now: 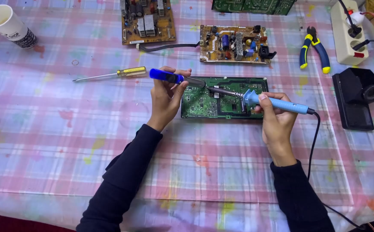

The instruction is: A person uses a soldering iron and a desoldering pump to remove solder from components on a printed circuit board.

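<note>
Right hand (pixel 277 118) grips light-blue soldering iron (pixel 277 103) pen-style, tip down on green circuit board (pixel 204 103) lying mid-tabletop (pixel 66 129). Left hand (pixel 165 99) pinches blue-handled tool (pixel 169 77), its tip meeting the iron's at the same spot. Best done with both tips steady on one joint, wrists braced, cord (pixel 313 141) clear. Yellow screwdriver (pixel 118 73), pliers (pixel 313 49), two brown boards (pixel 234 43) lie apart.

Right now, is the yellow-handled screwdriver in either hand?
No, the yellow-handled screwdriver lies alone on the tablecloth, left of the left hand.
</note>
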